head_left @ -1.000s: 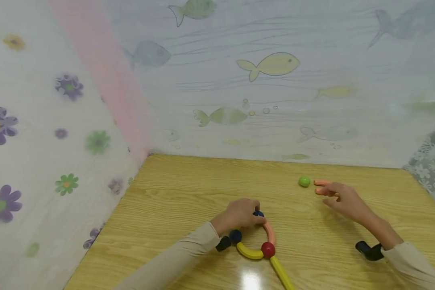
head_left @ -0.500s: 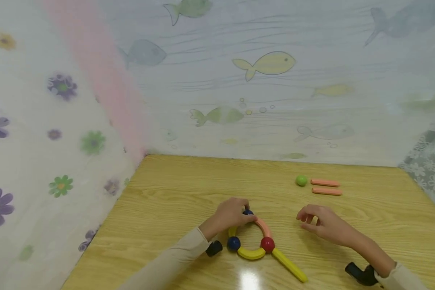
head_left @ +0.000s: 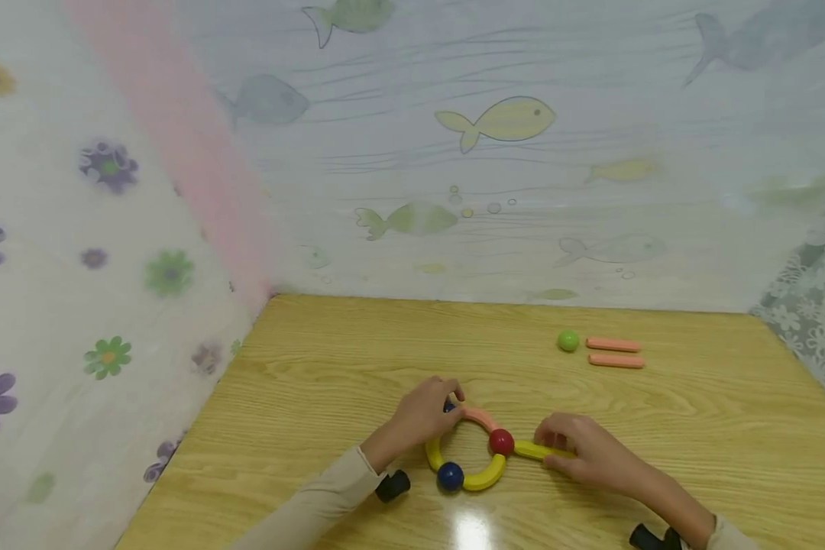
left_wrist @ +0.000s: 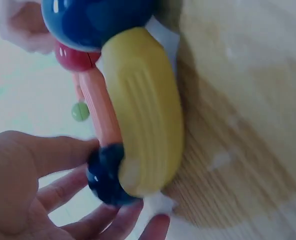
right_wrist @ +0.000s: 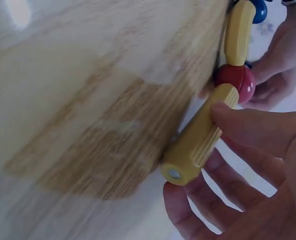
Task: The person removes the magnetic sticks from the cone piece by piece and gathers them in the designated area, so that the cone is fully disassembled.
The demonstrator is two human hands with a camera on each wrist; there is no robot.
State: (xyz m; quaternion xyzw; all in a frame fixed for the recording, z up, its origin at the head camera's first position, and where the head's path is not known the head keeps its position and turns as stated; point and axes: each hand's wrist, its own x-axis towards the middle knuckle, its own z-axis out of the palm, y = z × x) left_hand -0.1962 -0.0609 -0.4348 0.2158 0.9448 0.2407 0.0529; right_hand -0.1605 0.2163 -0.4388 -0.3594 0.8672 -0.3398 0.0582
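Observation:
A ring of magnetic toy pieces lies on the wooden table, made of curved yellow rods (head_left: 486, 475), a curved salmon rod (head_left: 480, 415), a red ball (head_left: 501, 442) and blue balls (head_left: 450, 476). At its far left, my left hand (head_left: 418, 418) grips a blue ball (left_wrist: 108, 175) between thumb and fingers. A straight yellow rod (right_wrist: 200, 135) sticks out rightward from the red ball. My right hand (head_left: 594, 452) pinches this rod, thumb on one side and fingers on the other. In the right wrist view the rod's free end shows a small metal disc.
Farther back right on the table (head_left: 357, 336) lie a green ball (head_left: 568, 341) and two straight salmon rods (head_left: 613, 345), side by side. A fish-patterned sheet (head_left: 399, 176) rises behind the table, and a flowered one (head_left: 110, 305) borders it on the left.
My right hand has come from beside the salmon rods to the straight yellow rod and taken hold of it. The ring has turned counterclockwise, with my left hand shifting left on the blue ball.

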